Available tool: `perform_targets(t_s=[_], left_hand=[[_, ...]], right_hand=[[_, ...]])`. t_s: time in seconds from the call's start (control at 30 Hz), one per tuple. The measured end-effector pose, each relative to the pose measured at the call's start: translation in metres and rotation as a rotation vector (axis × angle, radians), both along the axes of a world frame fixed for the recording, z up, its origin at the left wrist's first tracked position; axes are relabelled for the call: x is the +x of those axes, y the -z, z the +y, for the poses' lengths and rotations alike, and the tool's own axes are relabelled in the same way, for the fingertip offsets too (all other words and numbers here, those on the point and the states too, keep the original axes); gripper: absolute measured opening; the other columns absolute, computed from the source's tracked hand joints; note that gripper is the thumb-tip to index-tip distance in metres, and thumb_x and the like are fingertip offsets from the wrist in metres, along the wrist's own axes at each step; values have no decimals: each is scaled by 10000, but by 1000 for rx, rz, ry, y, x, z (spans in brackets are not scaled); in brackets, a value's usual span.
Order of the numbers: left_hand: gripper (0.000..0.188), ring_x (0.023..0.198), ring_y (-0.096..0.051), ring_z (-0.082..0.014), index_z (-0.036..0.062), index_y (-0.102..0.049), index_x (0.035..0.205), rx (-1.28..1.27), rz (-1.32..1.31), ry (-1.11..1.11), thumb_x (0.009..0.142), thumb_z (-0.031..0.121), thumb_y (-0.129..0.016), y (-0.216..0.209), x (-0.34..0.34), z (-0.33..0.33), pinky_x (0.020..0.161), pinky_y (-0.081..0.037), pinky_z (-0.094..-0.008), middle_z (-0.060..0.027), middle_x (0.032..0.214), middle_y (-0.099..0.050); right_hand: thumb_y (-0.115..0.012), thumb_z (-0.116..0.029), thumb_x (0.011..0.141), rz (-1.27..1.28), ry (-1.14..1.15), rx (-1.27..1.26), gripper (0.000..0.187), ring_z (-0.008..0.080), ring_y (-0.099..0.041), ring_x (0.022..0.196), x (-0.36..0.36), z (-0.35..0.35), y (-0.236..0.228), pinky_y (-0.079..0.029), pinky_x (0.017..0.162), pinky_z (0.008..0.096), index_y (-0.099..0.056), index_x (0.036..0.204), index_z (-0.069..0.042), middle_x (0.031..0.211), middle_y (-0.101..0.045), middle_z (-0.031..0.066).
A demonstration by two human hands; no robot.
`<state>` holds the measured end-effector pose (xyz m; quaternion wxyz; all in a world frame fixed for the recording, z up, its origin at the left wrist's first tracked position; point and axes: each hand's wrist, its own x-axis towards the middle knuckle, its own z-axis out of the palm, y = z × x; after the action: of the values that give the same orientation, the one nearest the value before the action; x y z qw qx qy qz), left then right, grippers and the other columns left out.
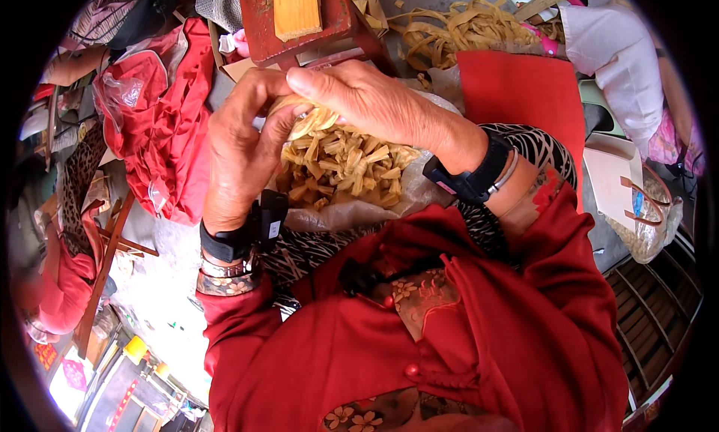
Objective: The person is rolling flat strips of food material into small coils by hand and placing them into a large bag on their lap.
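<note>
In front of my lap, my left hand [243,143] and my right hand [363,102] meet at a pale yellow, soft-looking strip [318,122]. My left thumb and fingers pinch it. My right hand is curled at its far side with the thumb raised; most of its fingers are hidden behind the palm. Below lies a heap of short, yellow-tan knotted pieces [348,170] with flared ends. They fill a clear plastic bag [329,218] that rests against my patterned trousers. How the strip is folded between my fingers is partly covered.
Ahead stands a red stool [266,35] with a wooden block [296,12] on it. Long yellow strips [472,31] lie piled beyond at the right, near a red board [517,102]. Red cloth [176,125] lies at the left. Other people sit at both sides. A white handbag [618,170] is at the right.
</note>
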<state>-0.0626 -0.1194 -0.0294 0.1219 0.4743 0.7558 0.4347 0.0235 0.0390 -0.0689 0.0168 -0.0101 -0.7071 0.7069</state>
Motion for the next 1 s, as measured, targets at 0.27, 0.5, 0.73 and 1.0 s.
perform_targets(t_s=[0.27,0.5,0.73,1.0], left_hand=[[278,922,-573,-109,17,-544,1112,351,-983,48,857,86,-632,2,-8,-5,841,-437,-258,-40,1023,-612],[409,1049,-558,-193,0,-500,1239,560,-1225,-8,840,27,-586,-8,18,-4,950,-413,-336,-109,1144,-589],[336,1061,-538,-172,9,-517,1226,596,-1345,-58,895,63,-546,-17,19,-2,955,-410,-333,-84,1131,-579],[371,1061,-548,-177,-6,-503,1231,597,-1340,-64,862,-31,-528,-23,19,-7,951,-414,-314,-91,1136,-584]], right_hand=[[-547,-345,921,227,147,2,337,227,-595,727,10,-12,-6,-460,669,325,-557,974,-12,807,-603,129],[-487,-323,959,249,-8,-57,296,32,-467,621,8,3,-22,-397,537,193,-513,1088,-58,785,-532,-5],[-551,-235,921,344,-32,31,309,38,-478,664,4,7,-16,-407,583,191,-486,1134,-20,841,-528,-5],[-530,-236,924,261,-109,-22,314,58,-510,683,5,13,-27,-433,583,201,-497,1121,6,845,-543,26]])
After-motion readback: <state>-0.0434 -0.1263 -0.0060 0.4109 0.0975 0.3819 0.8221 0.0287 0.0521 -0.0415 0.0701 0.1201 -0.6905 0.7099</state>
